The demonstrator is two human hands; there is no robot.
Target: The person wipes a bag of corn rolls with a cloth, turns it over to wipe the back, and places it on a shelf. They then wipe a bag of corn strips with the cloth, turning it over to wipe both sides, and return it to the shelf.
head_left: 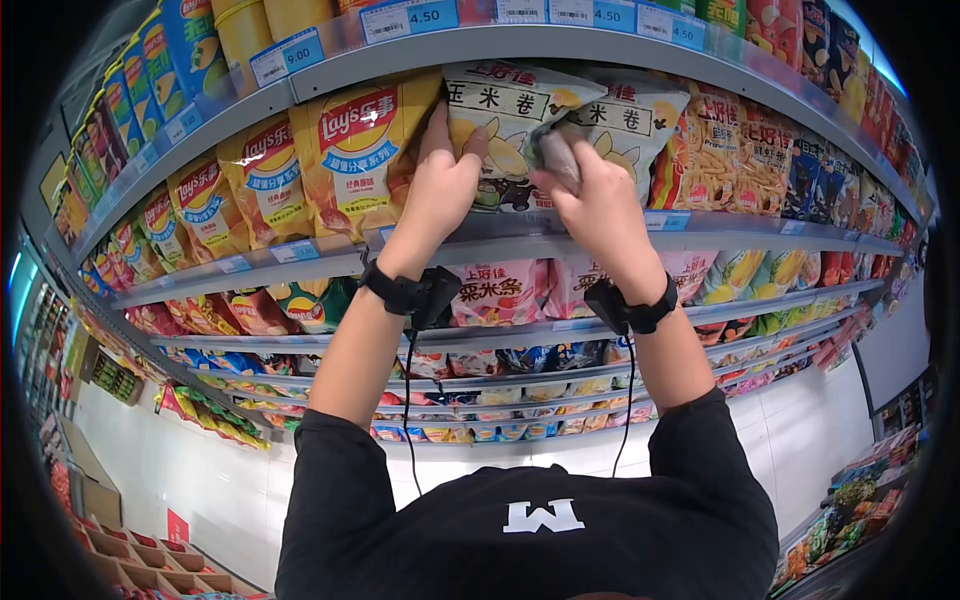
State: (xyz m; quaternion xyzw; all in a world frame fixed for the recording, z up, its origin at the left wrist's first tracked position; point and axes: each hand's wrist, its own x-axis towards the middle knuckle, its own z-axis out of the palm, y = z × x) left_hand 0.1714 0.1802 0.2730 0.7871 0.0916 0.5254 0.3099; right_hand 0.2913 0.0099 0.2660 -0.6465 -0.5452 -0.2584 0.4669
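Observation:
On the upper shelf, my left hand (448,175) reaches between a yellow Lay's bag (365,150) and a white corn roll bag (505,110), its fingers spread against the white bag's left side. My right hand (590,175) is closed on the crumpled edge of a white bag, over the place where the corn roll bag meets a second white bag (625,125). Which of the two bags the grip belongs to is hard to tell. Both white bags stand upright side by side.
More yellow Lay's bags (268,180) stand to the left, and orange snack bags (710,150) to the right. A shelf rail with price tags (410,18) runs above my hands. Pink bags (498,290) sit on the shelf below. Cables hang from both wristbands.

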